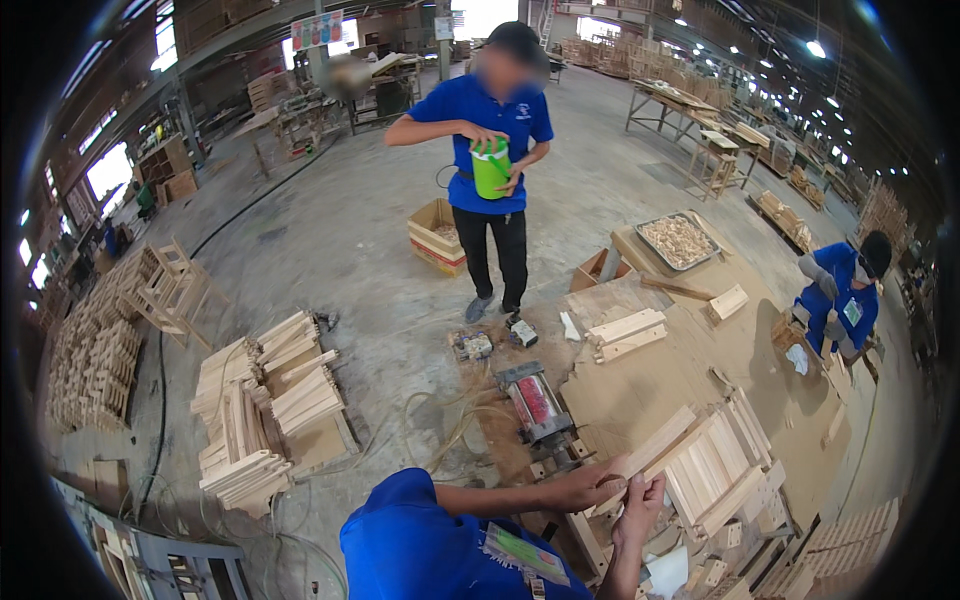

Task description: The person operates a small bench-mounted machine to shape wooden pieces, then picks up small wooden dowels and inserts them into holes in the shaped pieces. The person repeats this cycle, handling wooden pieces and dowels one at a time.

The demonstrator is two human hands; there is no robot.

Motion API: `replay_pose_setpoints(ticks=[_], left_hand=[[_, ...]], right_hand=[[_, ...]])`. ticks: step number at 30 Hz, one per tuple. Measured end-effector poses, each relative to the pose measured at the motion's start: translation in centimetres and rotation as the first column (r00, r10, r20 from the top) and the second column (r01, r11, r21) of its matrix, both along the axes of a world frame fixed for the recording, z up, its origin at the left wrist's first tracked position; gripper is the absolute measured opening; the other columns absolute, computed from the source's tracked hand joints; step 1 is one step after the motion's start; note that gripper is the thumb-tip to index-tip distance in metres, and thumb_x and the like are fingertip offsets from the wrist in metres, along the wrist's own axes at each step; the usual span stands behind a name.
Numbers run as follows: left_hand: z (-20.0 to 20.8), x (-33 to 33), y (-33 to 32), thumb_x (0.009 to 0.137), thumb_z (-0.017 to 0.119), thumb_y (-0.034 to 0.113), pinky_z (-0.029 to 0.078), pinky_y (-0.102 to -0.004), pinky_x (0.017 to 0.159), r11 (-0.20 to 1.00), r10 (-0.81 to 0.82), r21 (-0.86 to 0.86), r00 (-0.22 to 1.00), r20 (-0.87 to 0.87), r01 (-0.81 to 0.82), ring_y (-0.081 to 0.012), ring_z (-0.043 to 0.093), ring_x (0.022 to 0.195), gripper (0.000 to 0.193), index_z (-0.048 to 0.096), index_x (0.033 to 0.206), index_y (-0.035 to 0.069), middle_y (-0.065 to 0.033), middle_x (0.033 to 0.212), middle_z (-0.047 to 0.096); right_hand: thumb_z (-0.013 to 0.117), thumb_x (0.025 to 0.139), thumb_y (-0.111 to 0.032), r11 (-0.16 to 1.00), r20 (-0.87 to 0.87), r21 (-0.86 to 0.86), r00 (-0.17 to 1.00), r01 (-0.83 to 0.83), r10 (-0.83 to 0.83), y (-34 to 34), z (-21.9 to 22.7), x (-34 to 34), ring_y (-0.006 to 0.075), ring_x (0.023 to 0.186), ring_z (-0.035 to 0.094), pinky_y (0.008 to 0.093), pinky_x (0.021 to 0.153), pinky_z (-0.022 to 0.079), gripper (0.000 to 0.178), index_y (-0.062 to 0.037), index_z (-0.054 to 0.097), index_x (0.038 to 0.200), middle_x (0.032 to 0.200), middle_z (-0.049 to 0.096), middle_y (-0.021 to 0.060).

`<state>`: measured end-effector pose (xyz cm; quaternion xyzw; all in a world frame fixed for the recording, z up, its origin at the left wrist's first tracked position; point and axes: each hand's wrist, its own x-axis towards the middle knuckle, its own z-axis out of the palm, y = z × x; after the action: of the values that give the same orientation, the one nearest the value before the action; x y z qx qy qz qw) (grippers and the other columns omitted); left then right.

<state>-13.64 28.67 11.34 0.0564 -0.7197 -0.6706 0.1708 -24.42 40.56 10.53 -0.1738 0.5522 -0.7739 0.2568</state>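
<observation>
My left hand (588, 487) and my right hand (640, 508) are close together at the near edge of the workbench, fingers closed. They grip a pale wooden slat (662, 438) near its lower end; the fingers partly cover it. Just right of my hands lies a stack of wooden slats (712, 462). Left of the slat, a metal-framed machine with a red cylinder (537, 402) stands on the bench.
Facing me, a person in a blue shirt holds a green bucket (491, 172). Another person (845, 300) bends over at the right. Stacked wood pieces (270, 400) stand on the floor at left. A tray of small wooden pieces (678, 240) sits on the bench's far end. Hoses (430, 415) cross the floor.
</observation>
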Motion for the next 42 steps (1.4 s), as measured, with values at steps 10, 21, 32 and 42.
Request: replay_pose_setpoints(ticks=[10, 21, 32, 42], left_hand=[[-1.1, 6.7, -2.9, 0.106, 0.063, 0.021, 0.046, -0.0372, 0.110, 0.964, 0.082, 0.257, 0.996, -0.030, -0.072, -0.0217, 0.060, 0.128, 0.072, 0.028, 0.167, 0.004, -0.0184, 0.145, 0.061], [1.8, 16.2, -11.5, 0.099, 0.078, 0.033, 0.050, -0.0347, 0.103, 0.843, 0.197, 0.499, 0.978, 0.064, -0.202, -0.0146, 0.064, 0.117, 0.052, 0.062, 0.142, 0.008, -0.0041, 0.128, 0.070], [0.3, 14.8, -10.3, 0.100, 0.076, 0.019, 0.054, -0.0350, 0.097, 0.765, 0.471, 0.502, 0.882, -0.010, -0.403, -0.0149, 0.069, 0.106, 0.034, 0.068, 0.130, 0.004, -0.0055, 0.117, 0.074], [1.5, 5.5, -5.8, 0.101, 0.074, 0.016, 0.057, -0.0312, 0.091, 0.740, 0.514, 0.503, 0.858, 0.005, -0.447, -0.0142, 0.069, 0.103, 0.036, 0.062, 0.132, 0.000, -0.0074, 0.117, 0.073]], right_hand=[[0.071, 0.103, -0.017, 0.960, -0.043, 0.017, 0.959, -0.278, 0.279, -3.4, 1.4, 5.5, 0.0049, 0.078, 0.060, 0.0186, 0.065, 0.045, 0.031, -0.0051, 0.058, 0.128, 0.101, 0.069, 0.0002], [0.068, 0.100, -0.003, 0.663, -0.103, 0.270, 0.664, -0.698, 0.741, -8.3, 0.9, 10.0, 0.0101, 0.096, 0.063, 0.0264, 0.084, 0.048, 0.039, -0.0020, 0.055, 0.137, 0.111, 0.069, 0.0041], [0.070, 0.101, -0.008, 0.612, -0.147, 0.253, 0.595, -0.750, 0.790, -9.8, 1.5, 9.5, 0.0181, 0.122, 0.063, 0.0343, 0.102, 0.051, 0.065, -0.0015, 0.039, 0.157, 0.137, 0.064, 0.0117], [0.083, 0.085, -0.021, 0.836, -0.664, 0.547, 0.582, -0.051, 0.470, -5.4, 4.5, 7.0, 0.0475, 0.121, 0.061, 0.0520, 0.099, 0.052, 0.084, -0.0002, 0.040, 0.153, 0.132, 0.058, 0.0283]])
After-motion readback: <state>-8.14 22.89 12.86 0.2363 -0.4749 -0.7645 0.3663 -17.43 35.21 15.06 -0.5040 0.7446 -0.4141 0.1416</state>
